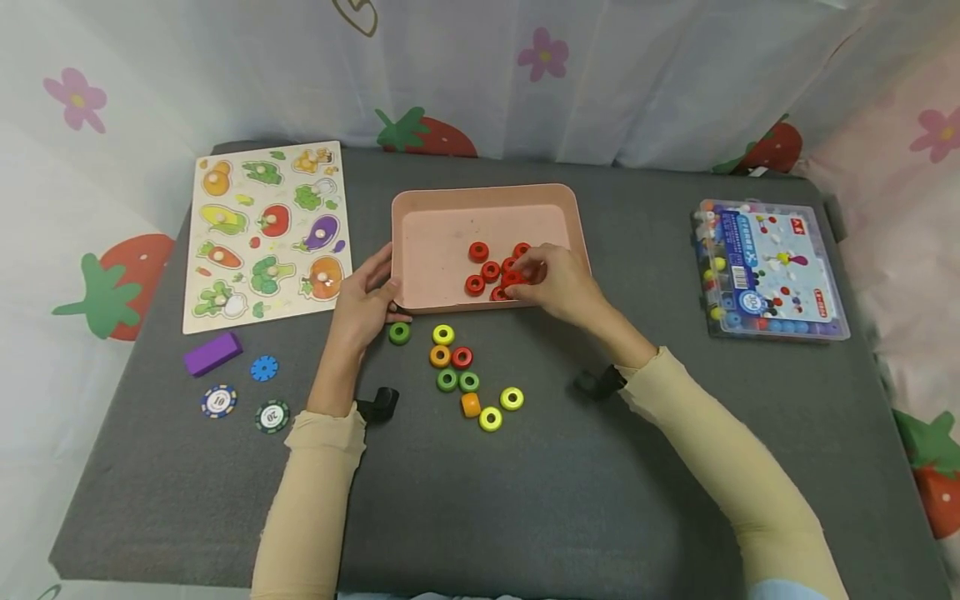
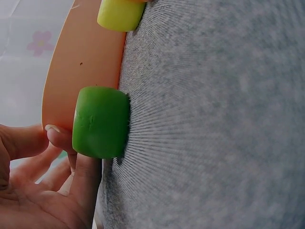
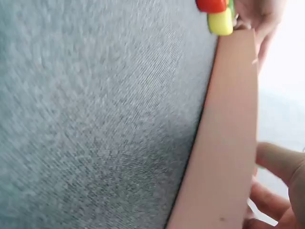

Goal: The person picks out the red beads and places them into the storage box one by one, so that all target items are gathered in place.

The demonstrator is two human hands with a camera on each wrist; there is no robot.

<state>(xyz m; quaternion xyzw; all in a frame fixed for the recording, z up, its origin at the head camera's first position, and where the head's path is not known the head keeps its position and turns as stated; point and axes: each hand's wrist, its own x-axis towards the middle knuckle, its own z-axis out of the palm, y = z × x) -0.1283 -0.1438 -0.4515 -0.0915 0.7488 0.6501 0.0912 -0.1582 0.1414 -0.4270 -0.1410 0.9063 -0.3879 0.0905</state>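
A shallow pink tray (image 1: 435, 250) lies on the grey table, with several red ring beads (image 1: 478, 252) gathered in its right half. At its front left corner my left hand (image 1: 360, 304) grips the tray, thumb by the near side and fingers along the left wall. Over the tray's right part, my right hand (image 1: 558, 283) pinches a red bead (image 1: 512, 279) between thumb and fingers, among the other red beads. In the right wrist view the tray's wall (image 3: 224, 129) hides the bead. Close to my left hand stands a green bead (image 2: 101, 121).
Before the tray lie loose green, yellow, orange and red beads (image 1: 462, 357) and an orange cube bead (image 1: 470, 405). A vegetable puzzle board (image 1: 251, 196), purple block (image 1: 213, 354) and several chips (image 1: 219, 402) are at left. A clear bead box (image 1: 772, 271) is at right.
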